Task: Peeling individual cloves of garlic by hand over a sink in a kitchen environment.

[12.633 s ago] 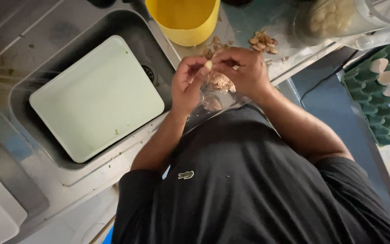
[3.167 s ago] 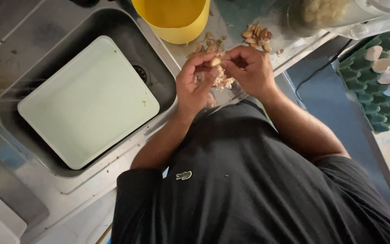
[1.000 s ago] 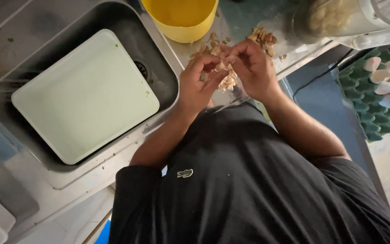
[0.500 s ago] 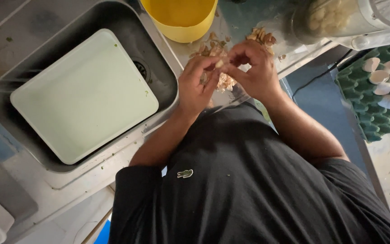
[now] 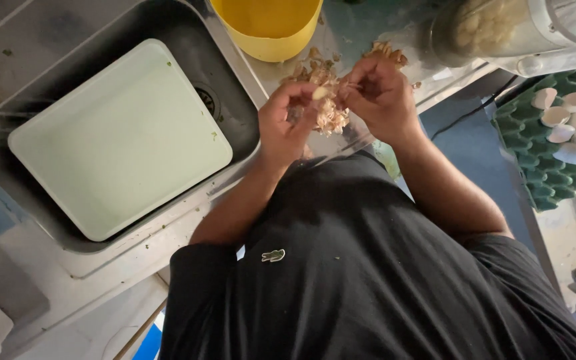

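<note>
two hands are held together above the counter (image 5: 361, 37), just beside the sink (image 5: 235, 100). a small garlic clove (image 5: 320, 93) is pinched between the fingertips of the left hand (image 5: 288, 127) and the right hand (image 5: 380, 100); both grips are clamped on it. dry peels (image 5: 331, 117) are seen under it, near a yellow bowl (image 5: 268, 30).
</note>
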